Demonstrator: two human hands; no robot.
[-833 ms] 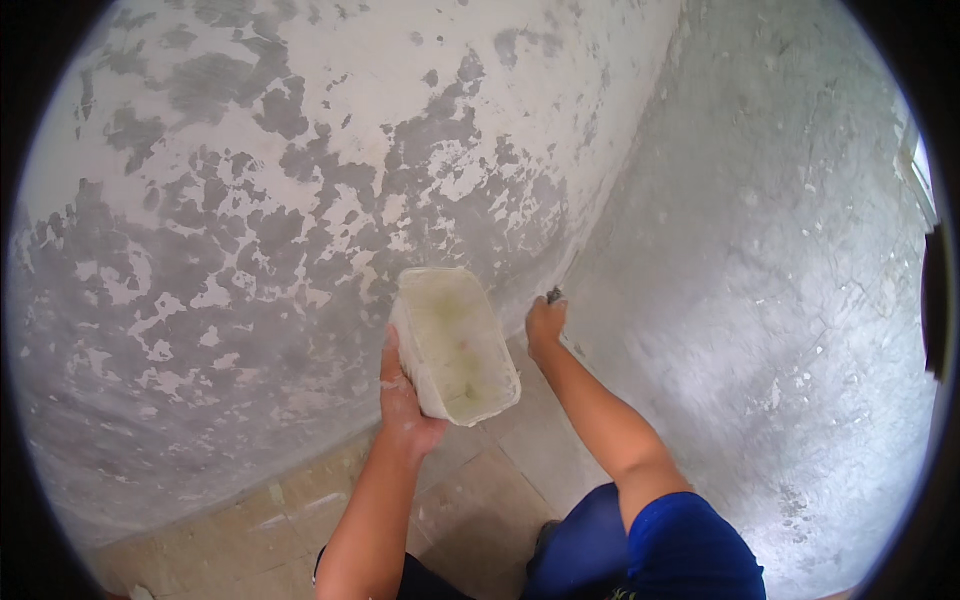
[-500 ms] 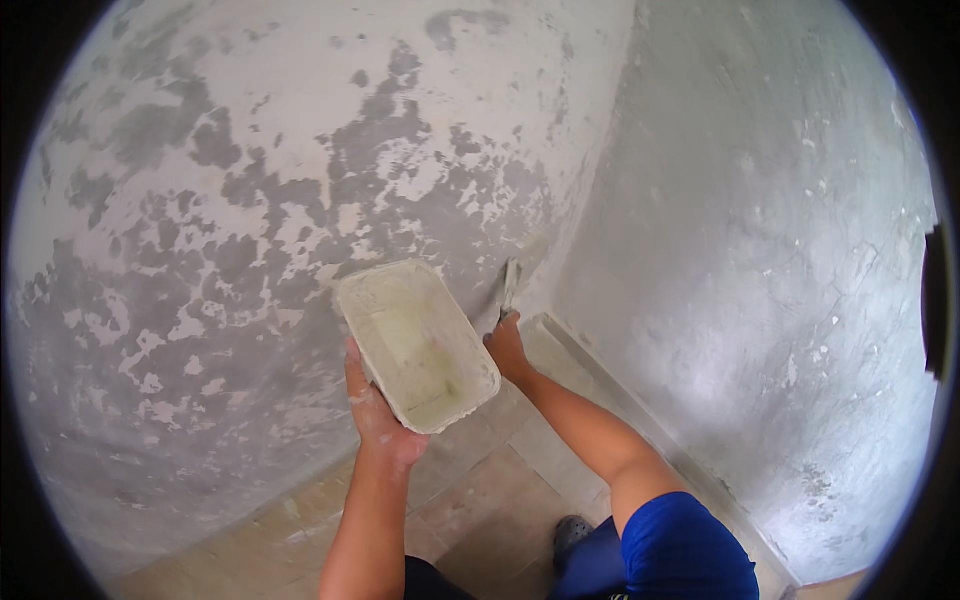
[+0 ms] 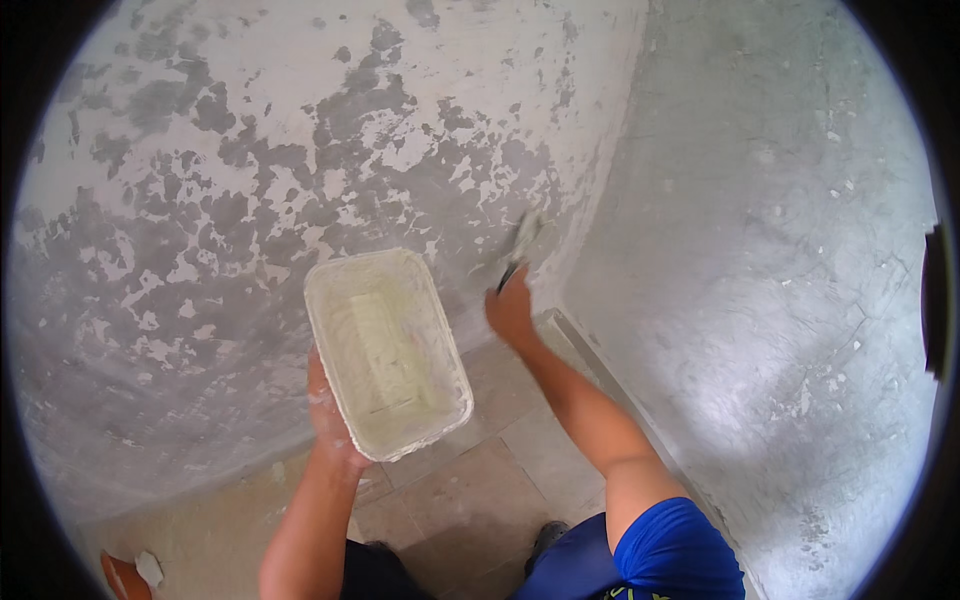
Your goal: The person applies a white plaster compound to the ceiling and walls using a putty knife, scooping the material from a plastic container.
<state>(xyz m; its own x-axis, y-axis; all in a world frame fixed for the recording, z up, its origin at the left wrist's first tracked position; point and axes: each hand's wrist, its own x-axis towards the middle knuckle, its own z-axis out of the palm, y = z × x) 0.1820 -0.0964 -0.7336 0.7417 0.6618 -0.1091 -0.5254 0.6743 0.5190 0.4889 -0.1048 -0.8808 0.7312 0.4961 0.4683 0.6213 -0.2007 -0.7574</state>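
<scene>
My left hand (image 3: 328, 415) grips a rectangular off-white plastic tub (image 3: 450, 405) from its left side and underneath. A thin layer of pale paste coats the tub's inside and rim. Closed around a dark handle, my right hand (image 3: 511, 305) holds a putty knife (image 3: 526, 235), its blade smeared and slightly blurred. The blade lies close to the patchy wall (image 3: 250, 330), near the corner; whether it touches the surface I cannot tell. White filler covers the wall's upper part, with grey plaster showing through in blotches.
A grey plastered wall (image 3: 740, 280) meets the patchy one in a corner at the right. A low skirting ledge (image 3: 585, 350) runs along its foot. Below is a tiled floor (image 3: 470, 490), with an orange-brown object (image 3: 122, 577) at the lower left. My shoe (image 3: 548, 537) stands on the tiles.
The putty knife has risen along the wall beside the corner. The tub has shifted left and a little downward, turning more upright. The orange-brown object has come into view.
</scene>
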